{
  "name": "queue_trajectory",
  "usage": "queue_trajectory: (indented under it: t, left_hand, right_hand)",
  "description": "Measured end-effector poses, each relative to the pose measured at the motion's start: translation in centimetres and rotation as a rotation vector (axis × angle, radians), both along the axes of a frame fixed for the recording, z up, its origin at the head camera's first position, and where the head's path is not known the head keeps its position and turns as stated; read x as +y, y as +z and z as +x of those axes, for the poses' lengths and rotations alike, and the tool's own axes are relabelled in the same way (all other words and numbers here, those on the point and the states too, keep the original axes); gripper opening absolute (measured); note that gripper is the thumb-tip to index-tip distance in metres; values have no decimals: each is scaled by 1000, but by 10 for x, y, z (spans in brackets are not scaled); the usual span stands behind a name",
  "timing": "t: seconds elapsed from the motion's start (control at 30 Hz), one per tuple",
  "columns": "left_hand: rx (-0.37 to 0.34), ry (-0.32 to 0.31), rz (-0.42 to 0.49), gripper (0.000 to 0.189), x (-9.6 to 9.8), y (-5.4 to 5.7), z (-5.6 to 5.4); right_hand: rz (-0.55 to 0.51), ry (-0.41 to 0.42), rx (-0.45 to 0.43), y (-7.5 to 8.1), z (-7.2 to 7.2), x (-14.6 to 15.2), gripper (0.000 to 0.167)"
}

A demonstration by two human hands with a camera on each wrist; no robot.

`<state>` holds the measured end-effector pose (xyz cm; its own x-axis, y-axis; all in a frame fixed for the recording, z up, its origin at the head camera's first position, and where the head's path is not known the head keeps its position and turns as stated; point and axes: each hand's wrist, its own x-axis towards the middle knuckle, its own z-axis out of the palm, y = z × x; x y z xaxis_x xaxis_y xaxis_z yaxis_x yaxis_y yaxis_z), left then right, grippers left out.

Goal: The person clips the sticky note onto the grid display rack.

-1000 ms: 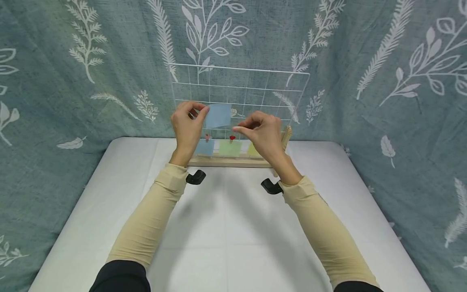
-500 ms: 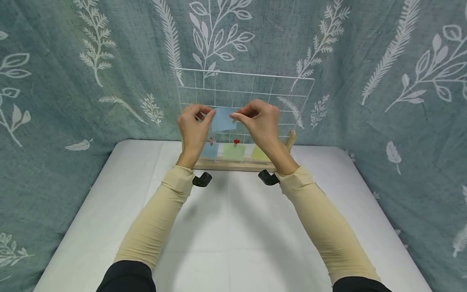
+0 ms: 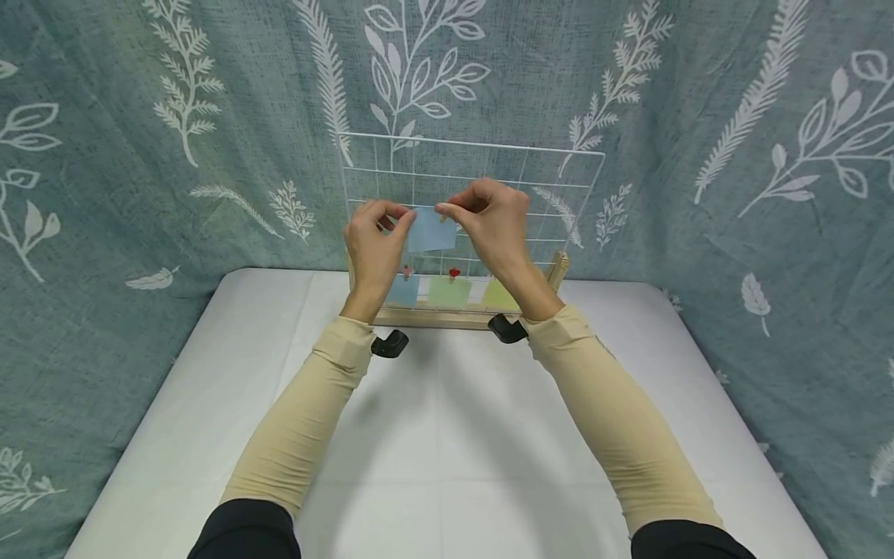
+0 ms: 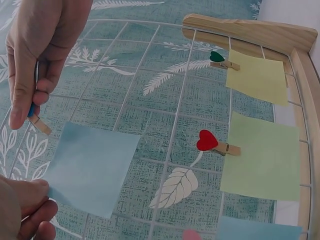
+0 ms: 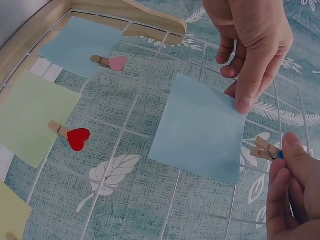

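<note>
My left hand pinches a light blue paper note by its upper left corner, in front of the white wire grid. A small wooden clothespin with a blue end is pinched between the thumb and fingers of my right hand. Its prongs stand spread apart, close to the note's top edge. In the right wrist view, another blue note hangs by a pink-heart clothespin. A green note has a red-heart clothespin, and a yellow note a green-heart one.
The grid stands in a wooden base with a wooden side foot, on a white-covered table. Behind it hangs a grey-green cloth with white leaf patterns. The pinned notes line the grid's lower part.
My right hand has risen and moved left, bringing the clothespin to the blue note's top edge. The left hand keeps its pinch on the note. The head view has shifted slightly.
</note>
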<state>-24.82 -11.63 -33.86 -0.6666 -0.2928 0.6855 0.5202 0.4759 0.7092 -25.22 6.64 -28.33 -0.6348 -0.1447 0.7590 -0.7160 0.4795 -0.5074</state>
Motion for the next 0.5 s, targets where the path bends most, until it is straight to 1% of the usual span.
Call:
queue_trajectory:
  t: [0.2,0.5]
  left_hand:
    - [-8,-8,-1,13,0,-1,0]
    - [3,-11,-7,13,0,-1,-2]
  right_hand:
    - [18,-20,23,-1,-7,-2,18]
    - [-34,-10,12,1,-14,-9,16]
